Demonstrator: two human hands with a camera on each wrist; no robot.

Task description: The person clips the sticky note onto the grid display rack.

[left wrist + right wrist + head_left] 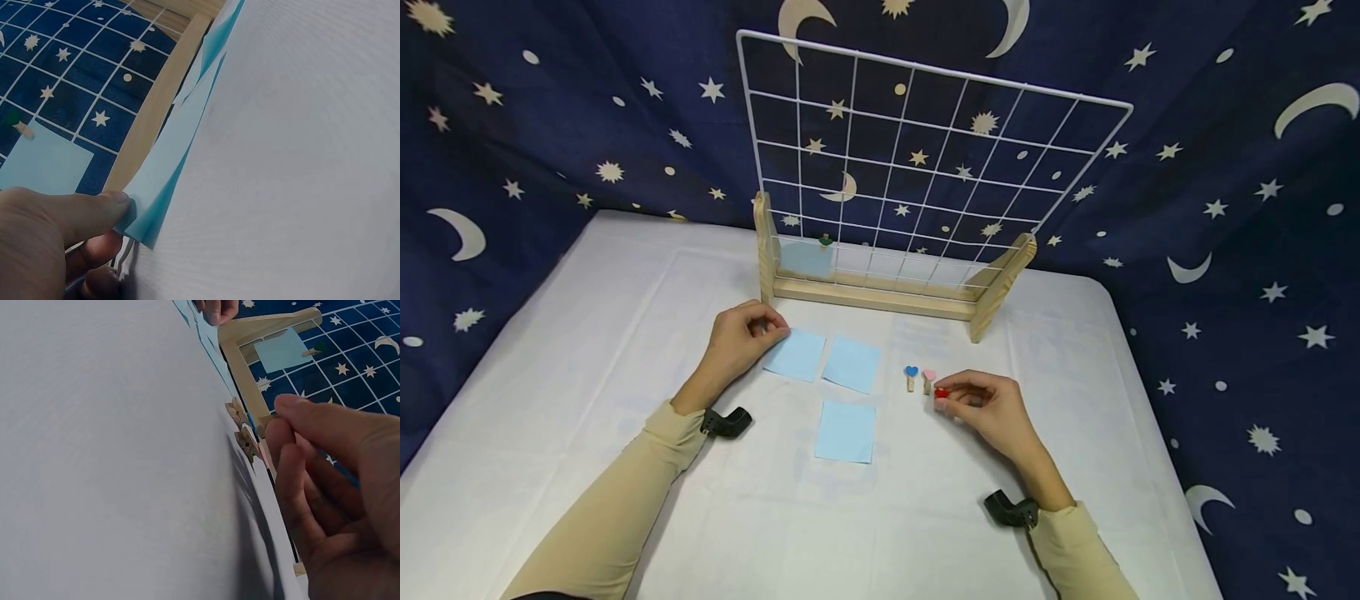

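Observation:
My left hand (pixel 741 340) pinches the corner of a light blue paper square (pixel 795 354) between thumb and fingertips; the left wrist view shows the sheet's edge (pixel 159 169) lifting from the cloth. In my right hand (pixel 992 408) a small clothespin with a red top (pixel 942 392) is pinched, mostly hidden by the fingers. Beside it lie two mini wooden clothespins, one with a blue heart (pixel 912 372) and one with a pink heart (pixel 928 377). Another paper square (pixel 852 364) lies right of the pinched one, and a third square (pixel 846 432) is nearer me.
Behind the papers stands a white wire grid (pixel 917 125) in a wooden stand (pixel 872 298). A blue paper (pixel 807 259) hangs low at its left, held by a clothespin with a green top (pixel 825 241). White cloth (pixel 715 517) covers the table; a starry curtain (pixel 1225 250) surrounds it.

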